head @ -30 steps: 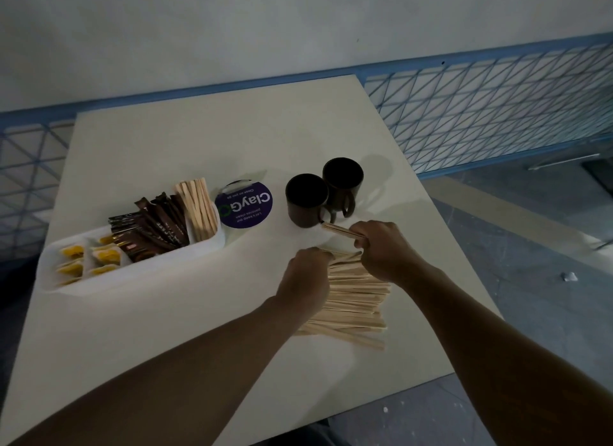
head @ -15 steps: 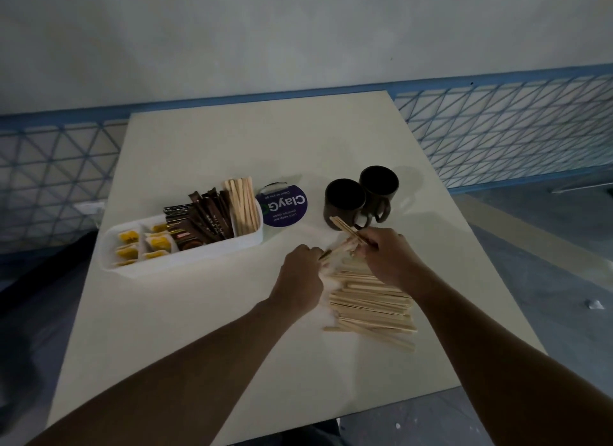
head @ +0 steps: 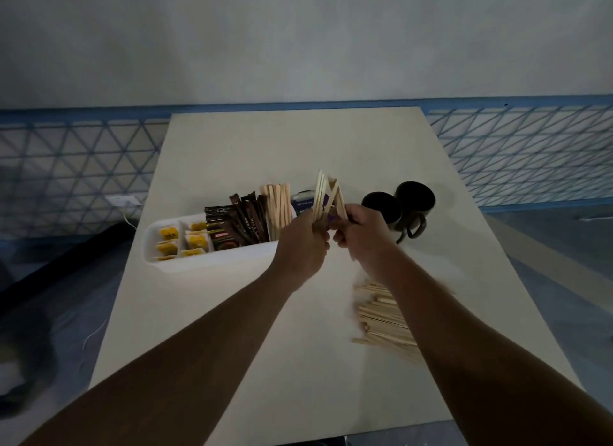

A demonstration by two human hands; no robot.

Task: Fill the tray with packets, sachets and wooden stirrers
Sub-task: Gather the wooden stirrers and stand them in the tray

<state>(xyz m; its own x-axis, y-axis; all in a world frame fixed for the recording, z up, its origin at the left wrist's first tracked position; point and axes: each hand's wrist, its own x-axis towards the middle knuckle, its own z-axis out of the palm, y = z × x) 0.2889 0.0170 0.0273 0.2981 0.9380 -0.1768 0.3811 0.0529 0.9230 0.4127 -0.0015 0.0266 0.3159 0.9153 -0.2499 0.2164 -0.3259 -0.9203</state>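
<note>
The table (head: pixel 232 313) carries a white tray (head: pixel 212 261) left of centre, holding yellow packets (head: pixel 184 236) at its left, brown sachets (head: pixel 245 218) in the middle and wooden stirrers (head: pixel 277 206) at its right end. A loose pile of stirrers (head: pixel 378 316) lies beside the right forearm. The left hand (head: pixel 300 243) and right hand (head: pixel 363 233), raised just beside the tray's right end, both have fingers curled tight on a fanned bunch of stirrers (head: pixel 323 193); in my judgement it should be squared at the ends before being lowered alongside those in the tray. Lettering on the sachets and on a purple label (head: pixel 303 203) behind the hands is not legible.
</note>
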